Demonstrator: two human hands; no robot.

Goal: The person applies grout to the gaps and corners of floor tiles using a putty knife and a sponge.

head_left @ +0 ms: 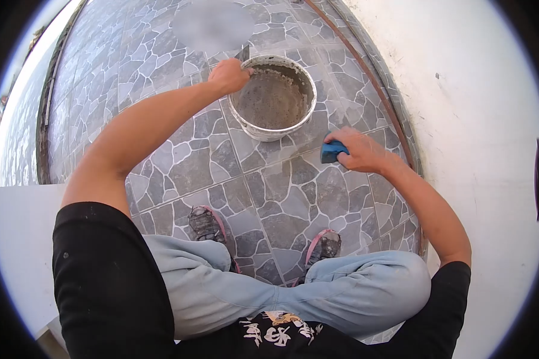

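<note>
A white bucket [273, 132] with grey-brown wet mix inside stands on the stone-patterned tile floor [209, 164]. At its upper left rim is my left hand [229, 76], its fingers closed on a tool whose dark, pointed blade [244, 54] shows just above the hand. The rest of that tool is hidden. To the lower right of the bucket, apart from it, my right hand [359, 151] grips a blue block [333, 152], sponge-like in look, low over the tiles.
Two dark shoes with pink edges [206, 224] rest on the tiles below the bucket, under bent knees in light jeans [221, 287]. A white wall [479, 119] rises at the right, with a brown strip [374, 78] along the floor beside it.
</note>
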